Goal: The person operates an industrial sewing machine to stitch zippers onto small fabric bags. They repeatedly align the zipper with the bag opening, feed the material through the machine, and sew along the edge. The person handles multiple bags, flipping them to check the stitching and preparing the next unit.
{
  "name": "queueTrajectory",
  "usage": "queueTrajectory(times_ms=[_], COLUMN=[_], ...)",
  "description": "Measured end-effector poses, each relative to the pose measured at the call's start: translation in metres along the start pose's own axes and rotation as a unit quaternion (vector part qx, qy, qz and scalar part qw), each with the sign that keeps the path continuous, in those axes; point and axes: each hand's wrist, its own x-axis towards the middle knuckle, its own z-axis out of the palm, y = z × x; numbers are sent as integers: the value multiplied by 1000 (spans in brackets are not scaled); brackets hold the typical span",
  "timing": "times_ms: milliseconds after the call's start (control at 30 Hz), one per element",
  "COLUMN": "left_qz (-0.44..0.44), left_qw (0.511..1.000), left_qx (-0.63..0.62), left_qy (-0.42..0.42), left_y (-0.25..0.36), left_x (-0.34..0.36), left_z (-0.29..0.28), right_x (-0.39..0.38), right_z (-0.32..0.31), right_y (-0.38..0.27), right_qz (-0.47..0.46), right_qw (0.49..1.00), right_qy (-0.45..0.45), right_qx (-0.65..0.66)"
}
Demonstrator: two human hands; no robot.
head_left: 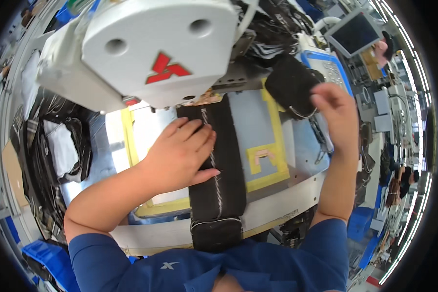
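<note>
A long black fabric strip [228, 155] with a silver zipper down its middle runs from under the white machine head [155, 39] toward my body, ending in a dark zipped section at the near edge. My left hand [182, 151] lies on it, open, fingers spread across the zipper and thumb resting beside it. My right hand [336, 112] is raised at the right, fingers loosely bent and apart, at the edge of a black zipped pouch [287, 82]; whether it touches the pouch I cannot tell. A metal plate [250, 121] edged with yellow tape lies beneath the strip.
Dark fabric pieces [73, 117] are heaped at the left, with a blue bin [48, 258] below. A blue-edged keypad [331, 68], a monitor [353, 31] and more dark material [263, 19] are at the back right. Cluttered benches fill the right side.
</note>
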Motion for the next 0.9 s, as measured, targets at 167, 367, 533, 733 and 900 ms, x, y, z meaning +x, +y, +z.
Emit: queueTrajectory(times_ms=[167,367,533,733,900], left_qz=[53,56,51,45,48], left_qw=[998,998,998,998,996], left_qx=[-11,-27,-42,-43,-55], left_qy=[23,24,23,6,42], left_y=[0,0,-1,-2,-3], left_x=[-3,-4,-4,-4,-3], left_z=[6,10,9,8,9], right_x=[19,21,13,12,14], right_z=[124,157,149,154,154], right_y=[-25,-17,-2,-5,-4], right_qz=[-55,-86,-259,-283,-301], right_qw=[965,963,927,916,910], right_qy=[-256,-246,-260,-253,-246], right_qx=[-1,-67,-79,-128,-140])
